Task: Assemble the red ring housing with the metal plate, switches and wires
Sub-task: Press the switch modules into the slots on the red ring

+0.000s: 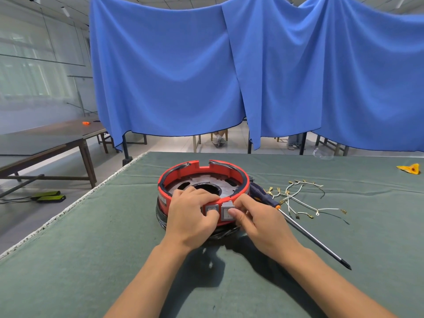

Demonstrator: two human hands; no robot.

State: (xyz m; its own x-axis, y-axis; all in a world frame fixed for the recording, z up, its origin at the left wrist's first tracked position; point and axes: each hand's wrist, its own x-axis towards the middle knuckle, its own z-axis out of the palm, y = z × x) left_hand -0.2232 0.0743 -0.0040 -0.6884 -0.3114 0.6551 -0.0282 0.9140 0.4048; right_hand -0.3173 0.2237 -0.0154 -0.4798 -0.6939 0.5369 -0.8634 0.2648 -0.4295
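Two hands are working at the red ring housing, which is sitting at the centre of the frame on the green-covered bench. We are seeing the left hand gripping the housing's near rim, fingers curled over the edge and thumb lying against the left grey switch in the outer wall. The right hand is pinching the right grey switch, thumb on its face and fingers curled at its right side. Inside the ring the metal plate is lying flat, its round centre hole showing. Just right of the housing a screwdriver with a dark handle and orange collar is lying, shaft pointing to the lower right. Further right, white wires with brass terminals are lying loose in a tangle. At the far right edge a yellow object is resting on the bench. Blue cloth is hanging across the upper frame.
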